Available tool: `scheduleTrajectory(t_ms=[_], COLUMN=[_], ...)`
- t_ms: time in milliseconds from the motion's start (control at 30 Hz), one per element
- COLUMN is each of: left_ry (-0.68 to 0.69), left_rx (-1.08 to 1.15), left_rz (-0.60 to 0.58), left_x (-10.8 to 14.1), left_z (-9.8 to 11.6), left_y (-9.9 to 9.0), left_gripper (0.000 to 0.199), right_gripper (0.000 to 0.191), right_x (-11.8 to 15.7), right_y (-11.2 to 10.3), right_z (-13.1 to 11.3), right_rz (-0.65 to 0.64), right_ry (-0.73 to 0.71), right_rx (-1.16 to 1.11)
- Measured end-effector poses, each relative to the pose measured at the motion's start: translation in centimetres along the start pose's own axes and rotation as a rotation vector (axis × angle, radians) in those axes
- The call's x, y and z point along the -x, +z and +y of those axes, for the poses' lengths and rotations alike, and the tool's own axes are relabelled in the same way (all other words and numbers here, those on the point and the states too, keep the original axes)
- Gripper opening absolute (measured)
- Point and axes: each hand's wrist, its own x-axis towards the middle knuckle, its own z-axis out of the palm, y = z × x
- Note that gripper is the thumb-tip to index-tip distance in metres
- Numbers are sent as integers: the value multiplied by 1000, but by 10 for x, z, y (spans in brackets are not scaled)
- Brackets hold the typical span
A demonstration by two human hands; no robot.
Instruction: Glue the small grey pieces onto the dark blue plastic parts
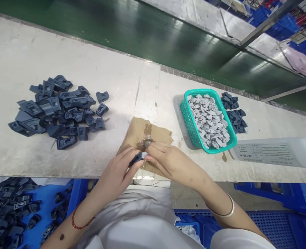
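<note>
Over a stained piece of brown cardboard (159, 133) at the table's front edge, my two hands meet. My left hand (122, 165) is closed, pinching a dark blue-grey plastic part (135, 159) between thumb and fingers. At the end of that part sits a small light grey piece (144, 155), gripped by the fingertips of my right hand (165, 159). Whether the two pieces are joined or only touching, I cannot tell. Just beyond my right fingers shows a small round grey object (148, 143) on a wet, dark patch; its lower part is hidden.
A heap of dark plastic parts (54, 107) lies left. To the right stand a green basket (190, 133) of light grey pieces, small dark stacks (236, 121) and a lying translucent container (269, 152). A green conveyor (116, 31) runs behind; a blue bin (76, 195) is below left.
</note>
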Motion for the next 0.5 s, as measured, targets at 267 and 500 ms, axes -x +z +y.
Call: scheduleTrajectory(t_ms=[267, 500], left_ry=[7, 105], left_rx=[21, 126], left_rz=[-25, 81], left_x=[2, 12], left_z=[-3, 3], left_y=[-6, -18], left_gripper=[15, 19], right_gripper=[33, 28], right_x=[0, 21], right_y=[6, -24], right_z=[-5, -7], right_rz=[6, 218], right_ry=[47, 72], right_rx=[-94, -126])
